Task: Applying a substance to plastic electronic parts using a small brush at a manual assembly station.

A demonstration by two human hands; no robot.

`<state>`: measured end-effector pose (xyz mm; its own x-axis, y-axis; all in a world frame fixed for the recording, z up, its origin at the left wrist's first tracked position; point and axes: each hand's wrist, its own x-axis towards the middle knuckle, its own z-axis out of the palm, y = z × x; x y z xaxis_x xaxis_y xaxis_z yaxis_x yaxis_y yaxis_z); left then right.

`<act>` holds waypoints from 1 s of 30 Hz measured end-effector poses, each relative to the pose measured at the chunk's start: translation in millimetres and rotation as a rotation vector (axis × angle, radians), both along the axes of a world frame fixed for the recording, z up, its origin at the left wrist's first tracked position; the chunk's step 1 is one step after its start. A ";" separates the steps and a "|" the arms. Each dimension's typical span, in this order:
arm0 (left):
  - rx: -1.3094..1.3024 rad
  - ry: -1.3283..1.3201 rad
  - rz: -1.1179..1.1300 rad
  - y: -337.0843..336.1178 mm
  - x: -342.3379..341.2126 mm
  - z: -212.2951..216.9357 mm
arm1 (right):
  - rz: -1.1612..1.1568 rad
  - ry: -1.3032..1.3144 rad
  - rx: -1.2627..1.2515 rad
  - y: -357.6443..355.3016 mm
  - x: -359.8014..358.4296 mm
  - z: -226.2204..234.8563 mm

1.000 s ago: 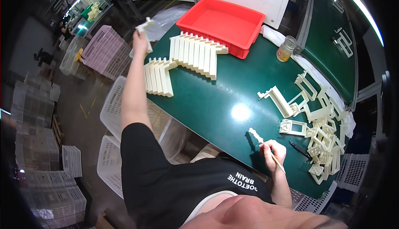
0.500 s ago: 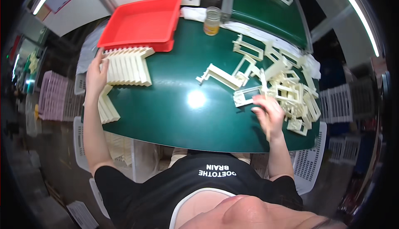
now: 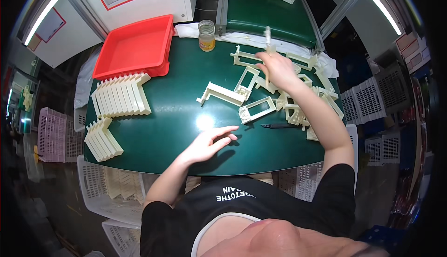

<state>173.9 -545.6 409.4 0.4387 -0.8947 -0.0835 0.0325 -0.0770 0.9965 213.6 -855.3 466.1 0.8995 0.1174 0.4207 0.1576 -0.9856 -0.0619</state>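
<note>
A thin cream stick [image 3: 267,38] is gripped by the right hand [image 3: 278,69] at upper centre, above the plastic frames [image 3: 255,109]; the left hand [image 3: 208,144] is laid open on the green table [image 3: 163,131]; a red tray [image 3: 135,47] is seen upper left.
</note>
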 end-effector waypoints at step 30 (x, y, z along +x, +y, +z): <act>-0.681 1.166 0.205 8.8 -13.1 -64.0 | 0.189 0.090 1.337 130.3 -158.9 -47.0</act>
